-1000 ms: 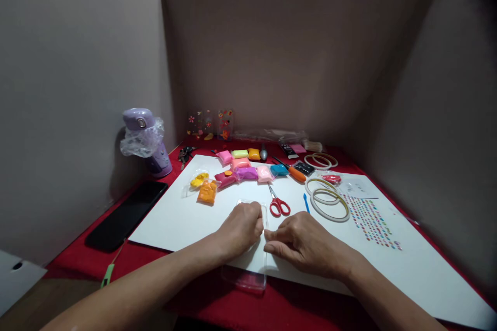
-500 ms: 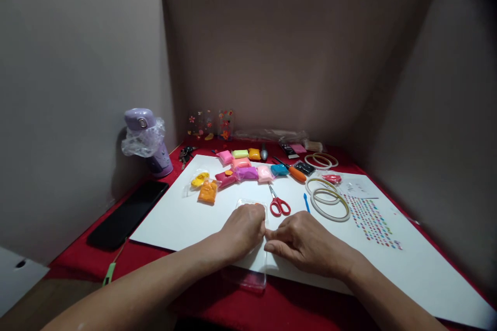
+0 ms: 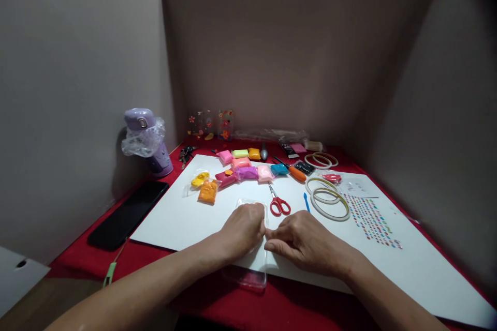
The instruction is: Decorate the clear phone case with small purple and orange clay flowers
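Note:
A clear phone case [image 3: 252, 280] lies along the front of the white board, its near end over the red cloth. My left hand [image 3: 246, 225] is closed above the case; whatever its fingers hold is hidden behind the knuckles. From the other side, my right hand [image 3: 301, 240] reaches in with its index finger pointing to the left hand's fingertips, at the case's right edge. Its thumb is stretched out apart from the index finger, and nothing shows between them. Red-handled scissors [image 3: 279, 204] lie just beyond the hands, with a blue modelling tool [image 3: 306, 201] to their right.
Several coloured clay packets [image 3: 247, 172] cross the board's back. An orange packet [image 3: 207, 192] lies left, tape rolls [image 3: 330, 204] and gem stickers [image 3: 373, 220] right. A black phone [image 3: 128, 214] and purple bottle [image 3: 147, 142] stand left. An orange-handled screwdriver [image 3: 297, 174] lies behind.

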Demonstrator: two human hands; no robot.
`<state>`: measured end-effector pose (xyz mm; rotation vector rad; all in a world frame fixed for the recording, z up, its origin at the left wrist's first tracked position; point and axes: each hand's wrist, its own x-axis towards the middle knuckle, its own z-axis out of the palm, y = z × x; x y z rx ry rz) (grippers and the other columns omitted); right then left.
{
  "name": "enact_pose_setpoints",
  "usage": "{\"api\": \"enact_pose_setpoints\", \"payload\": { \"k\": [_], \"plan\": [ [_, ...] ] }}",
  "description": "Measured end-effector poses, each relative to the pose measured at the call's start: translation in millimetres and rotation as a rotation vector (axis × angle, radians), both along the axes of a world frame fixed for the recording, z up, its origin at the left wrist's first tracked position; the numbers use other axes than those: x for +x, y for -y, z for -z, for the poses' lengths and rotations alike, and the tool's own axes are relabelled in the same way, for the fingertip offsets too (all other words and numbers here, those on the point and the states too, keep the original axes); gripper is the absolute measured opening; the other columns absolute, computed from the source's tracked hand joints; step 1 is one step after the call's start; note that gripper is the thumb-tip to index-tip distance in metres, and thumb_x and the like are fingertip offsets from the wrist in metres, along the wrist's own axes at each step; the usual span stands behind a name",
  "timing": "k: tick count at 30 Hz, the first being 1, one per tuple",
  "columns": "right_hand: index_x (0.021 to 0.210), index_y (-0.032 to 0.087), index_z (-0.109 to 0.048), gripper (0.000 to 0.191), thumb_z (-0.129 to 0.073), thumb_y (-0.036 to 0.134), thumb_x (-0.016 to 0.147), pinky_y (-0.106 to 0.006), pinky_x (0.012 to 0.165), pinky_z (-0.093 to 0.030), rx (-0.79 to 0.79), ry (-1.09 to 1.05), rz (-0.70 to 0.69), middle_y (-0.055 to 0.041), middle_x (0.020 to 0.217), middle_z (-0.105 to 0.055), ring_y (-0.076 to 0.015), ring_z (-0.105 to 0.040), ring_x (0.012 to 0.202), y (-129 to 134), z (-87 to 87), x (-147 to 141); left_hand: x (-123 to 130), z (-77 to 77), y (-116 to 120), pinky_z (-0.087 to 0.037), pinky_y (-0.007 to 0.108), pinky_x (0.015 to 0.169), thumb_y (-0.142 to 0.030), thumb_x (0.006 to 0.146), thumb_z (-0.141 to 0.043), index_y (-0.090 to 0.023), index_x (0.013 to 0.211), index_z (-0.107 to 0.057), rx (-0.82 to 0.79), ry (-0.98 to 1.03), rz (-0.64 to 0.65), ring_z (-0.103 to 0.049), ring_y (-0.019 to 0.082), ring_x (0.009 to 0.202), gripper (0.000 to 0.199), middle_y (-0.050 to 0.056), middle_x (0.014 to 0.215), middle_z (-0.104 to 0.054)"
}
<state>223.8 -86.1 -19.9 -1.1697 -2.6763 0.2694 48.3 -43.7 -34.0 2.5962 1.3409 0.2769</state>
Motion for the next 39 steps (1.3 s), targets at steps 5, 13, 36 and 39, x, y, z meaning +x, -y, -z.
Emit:
{"api": "enact_pose_setpoints", "payload": {
  "k": [5, 13, 36, 39],
  "plan": [
    [0.062, 0.015, -0.059, 0.055, -0.032, 0.048, 0.098, -0.025, 0.056, -0.026, -0.002, 0.003, -0.001, -0.0030, 0.057, -0.063, -0.0090, -0.045, 0.050, -0.9, -2.1, -0.9, -2.4, -3.1, 0.7, -0.036, 0.026, 0.061, -0.012, 0.078, -0.045, -0.016, 0.079, -0.059, -0.018, 0.017, 0.011, -0.057, 0.017, 0.070, 0.015, 0.005, 0.077, -0.064],
    [0.061, 0.015, -0.058, 0.054, -0.033, 0.047, 0.098, -0.025, 0.056, -0.026, 0.000, 0.002, 0.002, -0.0023, 0.056, -0.062, -0.0081, -0.042, 0.049, -1.2, -0.2, -0.6, 1.8, -0.4, 1.4, -0.037, 0.028, 0.060, -0.015, 0.079, -0.048, -0.016, 0.080, -0.061, -0.017, -0.025, -0.017, -0.059, 0.020, 0.070, 0.013, 0.008, 0.078, -0.065],
    [0.061, 0.016, -0.058, 0.052, -0.035, 0.043, 0.098, -0.025, 0.056, -0.027, 0.007, -0.003, 0.001, -0.0014, 0.055, -0.060, -0.0087, -0.044, 0.049, -1.0, -1.5, -1.1, -3.4, 0.4, 0.7, -0.037, 0.025, 0.062, -0.013, 0.079, -0.045, -0.016, 0.079, -0.058, -0.036, 0.056, -0.013, -0.055, 0.017, 0.070, 0.014, 0.005, 0.078, -0.063],
    [0.060, 0.016, -0.058, 0.051, -0.036, 0.043, 0.098, -0.025, 0.056, -0.027, 0.009, 0.007, 0.002, -0.0014, 0.055, -0.061, -0.0086, -0.044, 0.049, -1.2, -1.0, -1.1, -3.7, 0.0, 0.5, -0.038, 0.025, 0.064, -0.014, 0.080, -0.045, -0.017, 0.079, -0.059, -0.040, 0.055, -0.005, -0.056, 0.017, 0.071, 0.014, 0.005, 0.079, -0.064]
  ]
}}
